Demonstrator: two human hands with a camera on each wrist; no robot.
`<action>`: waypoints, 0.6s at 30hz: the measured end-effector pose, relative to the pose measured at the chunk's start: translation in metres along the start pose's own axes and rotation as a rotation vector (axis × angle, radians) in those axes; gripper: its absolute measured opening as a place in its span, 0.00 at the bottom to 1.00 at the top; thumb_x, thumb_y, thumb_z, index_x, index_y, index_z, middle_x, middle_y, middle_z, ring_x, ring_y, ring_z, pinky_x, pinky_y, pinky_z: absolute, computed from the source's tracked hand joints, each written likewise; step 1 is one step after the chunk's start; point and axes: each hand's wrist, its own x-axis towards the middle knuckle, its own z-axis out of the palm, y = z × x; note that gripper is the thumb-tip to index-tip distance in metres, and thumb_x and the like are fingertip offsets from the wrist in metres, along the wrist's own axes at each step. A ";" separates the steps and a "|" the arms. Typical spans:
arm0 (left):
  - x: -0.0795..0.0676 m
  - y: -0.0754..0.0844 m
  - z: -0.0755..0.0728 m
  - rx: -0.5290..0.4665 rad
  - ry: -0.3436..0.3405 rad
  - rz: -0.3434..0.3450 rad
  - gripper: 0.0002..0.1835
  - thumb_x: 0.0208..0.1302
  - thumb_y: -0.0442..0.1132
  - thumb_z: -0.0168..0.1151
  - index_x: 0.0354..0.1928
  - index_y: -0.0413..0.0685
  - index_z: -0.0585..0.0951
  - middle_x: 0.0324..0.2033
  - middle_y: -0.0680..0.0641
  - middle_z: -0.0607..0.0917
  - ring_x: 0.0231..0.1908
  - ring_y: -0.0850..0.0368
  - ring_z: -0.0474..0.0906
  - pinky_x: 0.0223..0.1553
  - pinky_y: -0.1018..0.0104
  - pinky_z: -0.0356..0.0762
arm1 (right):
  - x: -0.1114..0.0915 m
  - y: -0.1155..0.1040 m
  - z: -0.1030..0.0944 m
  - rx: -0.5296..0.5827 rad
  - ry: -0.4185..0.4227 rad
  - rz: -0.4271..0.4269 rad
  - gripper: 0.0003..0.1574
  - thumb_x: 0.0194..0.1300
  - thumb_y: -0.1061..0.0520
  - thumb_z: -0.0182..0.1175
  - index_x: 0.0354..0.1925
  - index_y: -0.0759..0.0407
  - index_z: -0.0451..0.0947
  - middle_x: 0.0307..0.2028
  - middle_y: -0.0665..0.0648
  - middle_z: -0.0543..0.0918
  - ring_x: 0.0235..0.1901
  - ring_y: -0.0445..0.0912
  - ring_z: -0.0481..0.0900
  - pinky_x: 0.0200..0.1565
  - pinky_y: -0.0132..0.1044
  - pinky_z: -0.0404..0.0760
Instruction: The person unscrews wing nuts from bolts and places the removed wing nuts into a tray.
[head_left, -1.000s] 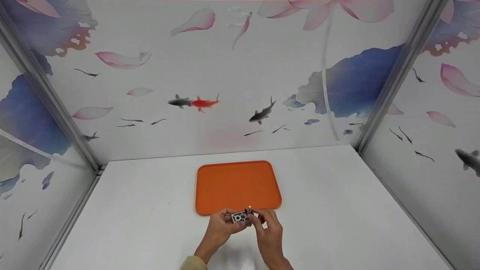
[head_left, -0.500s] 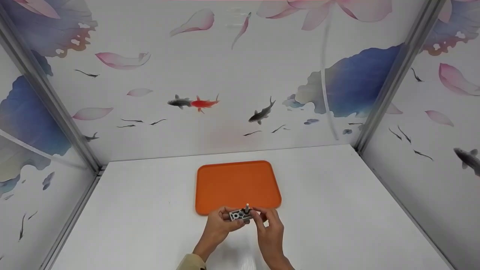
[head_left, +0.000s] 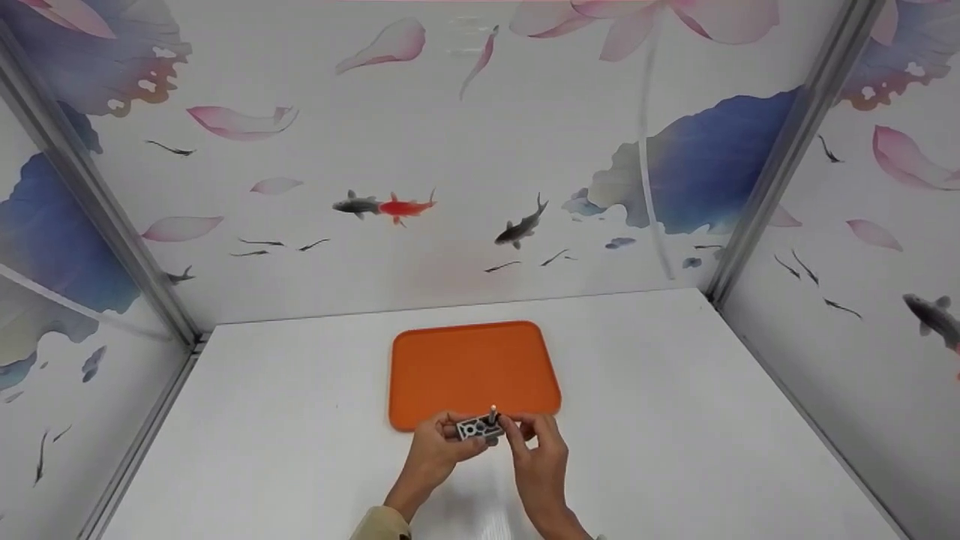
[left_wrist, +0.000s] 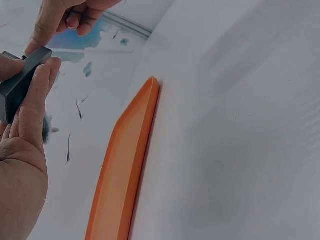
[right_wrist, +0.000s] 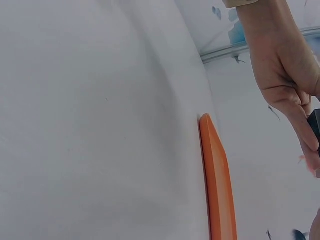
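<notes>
Above the near edge of the orange tray, my left hand [head_left: 436,451] holds a small grey block [head_left: 472,429] between thumb and fingers. The block's front face shows round openings, and a short silver pin [head_left: 493,413] stands up near its right end. Thumb and forefinger of my right hand [head_left: 545,463] pinch that right end, close beside the pin. In the left wrist view the block [left_wrist: 22,85] shows a smooth dark side, with the right hand [left_wrist: 52,20] touching its upper end. Only a dark corner of the block [right_wrist: 315,125] enters the right wrist view; fingers hide the rest.
The orange tray [head_left: 474,367] lies flat on the white table [head_left: 660,420], just beyond both hands. Printed wall panels [head_left: 450,135] with fish and petals rise at the back and sides. Metal frame posts [head_left: 780,172] stand at the corners.
Both hands have shifted slightly up and left with the block. The pin leaned a little further right a second ago. My right fingers have stayed at the block's right end.
</notes>
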 end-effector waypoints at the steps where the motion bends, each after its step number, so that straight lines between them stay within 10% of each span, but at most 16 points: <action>1: 0.000 0.000 0.000 -0.001 -0.002 0.003 0.21 0.56 0.30 0.70 0.50 0.30 0.76 0.43 0.38 0.89 0.43 0.50 0.90 0.46 0.66 0.90 | 0.001 0.000 0.000 -0.001 -0.001 -0.001 0.03 0.63 0.58 0.67 0.35 0.52 0.82 0.29 0.46 0.76 0.30 0.34 0.68 0.30 0.27 0.74; 18: 0.005 -0.002 0.001 -0.006 0.005 0.000 0.22 0.56 0.29 0.71 0.51 0.30 0.76 0.44 0.37 0.89 0.44 0.48 0.90 0.46 0.65 0.89 | 0.005 0.001 0.000 0.050 -0.087 -0.016 0.08 0.68 0.60 0.62 0.43 0.52 0.85 0.34 0.44 0.82 0.33 0.32 0.74 0.32 0.27 0.80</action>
